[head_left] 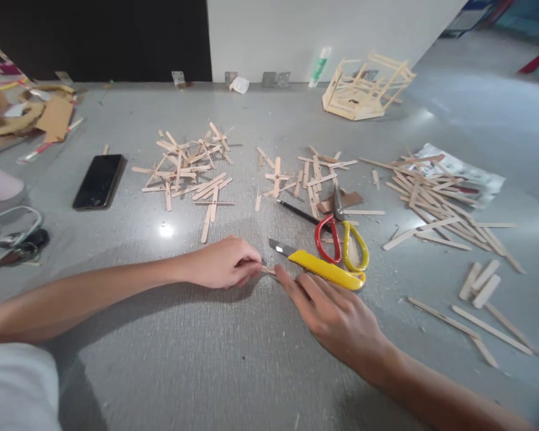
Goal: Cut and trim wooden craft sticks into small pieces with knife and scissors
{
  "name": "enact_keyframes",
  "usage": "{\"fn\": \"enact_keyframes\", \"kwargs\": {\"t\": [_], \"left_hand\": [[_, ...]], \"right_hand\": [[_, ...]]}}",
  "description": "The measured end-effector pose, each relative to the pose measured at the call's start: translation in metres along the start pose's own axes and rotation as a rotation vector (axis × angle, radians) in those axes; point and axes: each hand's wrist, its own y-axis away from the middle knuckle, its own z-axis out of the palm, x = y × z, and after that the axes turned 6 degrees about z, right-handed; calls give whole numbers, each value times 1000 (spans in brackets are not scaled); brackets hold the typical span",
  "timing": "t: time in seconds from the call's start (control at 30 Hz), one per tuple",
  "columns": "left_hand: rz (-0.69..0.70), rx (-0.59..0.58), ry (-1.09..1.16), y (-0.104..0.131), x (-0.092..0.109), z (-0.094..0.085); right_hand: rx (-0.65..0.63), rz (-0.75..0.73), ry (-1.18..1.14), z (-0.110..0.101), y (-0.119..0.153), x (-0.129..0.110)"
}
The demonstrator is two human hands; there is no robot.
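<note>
My left hand is closed in a pinch on one end of a short wooden craft stick, low over the table. At the stick's other end is the index fingertip of my right hand; its thumb is hidden beneath the bent fingers. Just beyond the right fingers lies a yellow utility knife, its blade out and pointing left. Behind the knife rest scissors with one red and one yellow handle, beside a black pen.
Craft-stick pieces lie in a left pile, a middle group and a right pile by a plastic wrapper. A stick frame model and a glue stick stand at the back. A phone lies left.
</note>
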Motion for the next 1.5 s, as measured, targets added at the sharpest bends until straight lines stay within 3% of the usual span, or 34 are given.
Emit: {"fn": "enact_keyframes", "kwargs": {"t": [0.7, 0.93, 1.5], "left_hand": [[30, 13, -55, -2, 1, 0], [32, 5, -58, -3, 2, 0], [18, 33, -50, -1, 2, 2]], "right_hand": [[-51, 21, -4, -1, -2, -1], [-76, 3, 112, -6, -6, -6], [-2, 41, 96, -8, -4, -8]]}}
